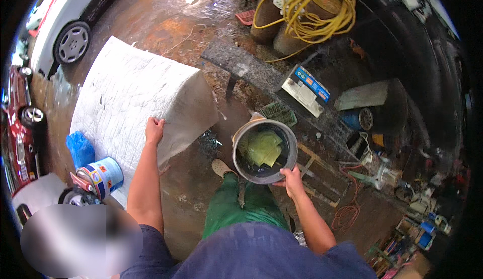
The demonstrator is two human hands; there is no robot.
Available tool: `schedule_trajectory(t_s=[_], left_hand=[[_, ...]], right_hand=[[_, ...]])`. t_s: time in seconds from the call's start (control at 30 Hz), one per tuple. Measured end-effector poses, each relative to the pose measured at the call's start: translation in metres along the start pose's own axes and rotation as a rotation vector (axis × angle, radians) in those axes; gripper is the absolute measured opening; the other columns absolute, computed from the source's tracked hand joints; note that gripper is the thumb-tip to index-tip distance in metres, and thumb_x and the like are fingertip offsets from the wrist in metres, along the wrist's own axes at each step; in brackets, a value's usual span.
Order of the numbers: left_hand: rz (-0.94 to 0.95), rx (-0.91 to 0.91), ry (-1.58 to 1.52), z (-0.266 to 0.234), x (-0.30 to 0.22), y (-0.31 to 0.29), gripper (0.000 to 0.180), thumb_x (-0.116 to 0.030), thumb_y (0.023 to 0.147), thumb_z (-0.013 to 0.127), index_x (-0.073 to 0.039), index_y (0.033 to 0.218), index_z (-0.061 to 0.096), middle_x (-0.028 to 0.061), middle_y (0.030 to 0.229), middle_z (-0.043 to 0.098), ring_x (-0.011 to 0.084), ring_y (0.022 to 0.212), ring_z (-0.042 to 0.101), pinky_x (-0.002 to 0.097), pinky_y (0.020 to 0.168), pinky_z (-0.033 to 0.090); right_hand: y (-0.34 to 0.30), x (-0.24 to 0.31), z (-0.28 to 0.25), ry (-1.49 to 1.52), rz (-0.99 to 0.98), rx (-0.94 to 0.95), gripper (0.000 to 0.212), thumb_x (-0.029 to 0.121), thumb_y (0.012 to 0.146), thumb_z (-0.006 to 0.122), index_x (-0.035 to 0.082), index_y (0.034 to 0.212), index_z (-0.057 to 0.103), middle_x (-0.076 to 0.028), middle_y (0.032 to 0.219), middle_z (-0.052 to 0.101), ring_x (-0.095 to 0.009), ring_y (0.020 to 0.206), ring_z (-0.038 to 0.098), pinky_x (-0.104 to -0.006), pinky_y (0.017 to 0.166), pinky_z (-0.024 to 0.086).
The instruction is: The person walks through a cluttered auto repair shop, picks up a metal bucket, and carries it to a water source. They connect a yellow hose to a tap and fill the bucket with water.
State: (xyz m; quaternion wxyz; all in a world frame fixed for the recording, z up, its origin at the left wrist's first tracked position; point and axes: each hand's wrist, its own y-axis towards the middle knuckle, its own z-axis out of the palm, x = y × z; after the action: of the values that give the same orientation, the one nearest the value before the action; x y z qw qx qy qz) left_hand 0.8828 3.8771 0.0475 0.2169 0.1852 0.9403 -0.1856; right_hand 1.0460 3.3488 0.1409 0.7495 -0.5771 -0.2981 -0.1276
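My right hand (291, 181) is closed on the near right rim of a round grey bucket (293, 151). Folded yellow-green sheets (261, 147) lie in the bucket; I cannot tell whether they are cloth or paper. My left hand (155, 129) is closed, its fingertips pressed together, over a large white curved panel (126, 88). Whatever those fingers pinch, if anything, is too small to make out. Close to the panel's near left edge are a blue and white paint can (103, 176) and a blue plastic bag (80, 149).
A dark bench plank (246, 68) runs beyond the bucket, bearing a white car battery (304, 90). Beneath it sits a green basket (279, 113). A coiled yellow hose or cable (322, 12) lies at the back. Cars (73, 41) stand left; clutter lies right.
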Motion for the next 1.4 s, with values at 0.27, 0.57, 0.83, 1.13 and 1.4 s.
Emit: schedule_trajectory(t_s=[0.27, 0.57, 0.83, 1.13, 1.4], left_hand=[[0.260, 0.000, -0.098, -0.008, -0.003, -0.046, 0.032, -0.031, 0.088, 0.069, 0.000, 0.094, 0.066, 0.0202, 0.099, 0.066, 0.0378, 0.093, 0.062, 0.0443, 0.085, 0.048], [0.581, 0.174, -0.451, 0.022, -0.060, -0.294, 0.015, -0.012, 0.086, 0.068, -0.001, 0.097, 0.065, 0.0159, 0.096, 0.065, 0.0344, 0.094, 0.061, 0.0419, 0.085, 0.047], [0.318, 0.450, -0.374, 0.001, -0.013, -0.396, 0.023, -0.021, 0.094, 0.062, -0.002, 0.106, 0.065, 0.0169, 0.103, 0.064, 0.0340, 0.101, 0.062, 0.0410, 0.088, 0.048], [0.160, 0.270, -0.561, -0.015, -0.061, -0.416, 0.025, -0.020, 0.096, 0.059, 0.000, 0.110, 0.065, 0.0173, 0.107, 0.065, 0.0316, 0.100, 0.064, 0.0377, 0.087, 0.050], [0.096, 0.467, -0.980, 0.055, -0.197, -0.376, 0.045, -0.036, 0.098, 0.057, -0.002, 0.128, 0.054, 0.0138, 0.113, 0.063, 0.0252, 0.104, 0.062, 0.0391, 0.087, 0.051]], right_hand=[[-0.008, -0.019, 0.002, -0.830, -0.421, -0.356, 0.068, 0.023, 0.088, 0.064, -0.004, 0.141, 0.032, -0.027, 0.141, 0.044, -0.040, 0.123, 0.052, -0.0461, 0.104, 0.042], [-0.024, 0.026, 0.053, -1.542, -0.965, -0.004, 0.057, 0.004, 0.083, 0.060, 0.006, 0.139, 0.047, -0.017, 0.150, 0.037, -0.039, 0.137, 0.038, -0.0475, 0.112, 0.034], [0.106, 0.013, 0.089, -1.737, -0.247, 0.202, 0.048, 0.031, 0.098, 0.044, 0.011, 0.140, 0.050, -0.021, 0.142, 0.047, -0.037, 0.129, 0.049, -0.0470, 0.107, 0.041], [0.097, 0.038, 0.082, -1.447, -0.459, 0.032, 0.044, 0.031, 0.100, 0.041, -0.002, 0.115, 0.066, -0.025, 0.118, 0.065, -0.042, 0.110, 0.061, -0.0465, 0.096, 0.047], [-0.067, 0.132, 0.052, -0.843, -0.526, 0.120, 0.034, 0.026, 0.102, 0.050, -0.002, 0.115, 0.064, -0.015, 0.105, 0.069, -0.028, 0.092, 0.069, -0.0382, 0.071, 0.057]])
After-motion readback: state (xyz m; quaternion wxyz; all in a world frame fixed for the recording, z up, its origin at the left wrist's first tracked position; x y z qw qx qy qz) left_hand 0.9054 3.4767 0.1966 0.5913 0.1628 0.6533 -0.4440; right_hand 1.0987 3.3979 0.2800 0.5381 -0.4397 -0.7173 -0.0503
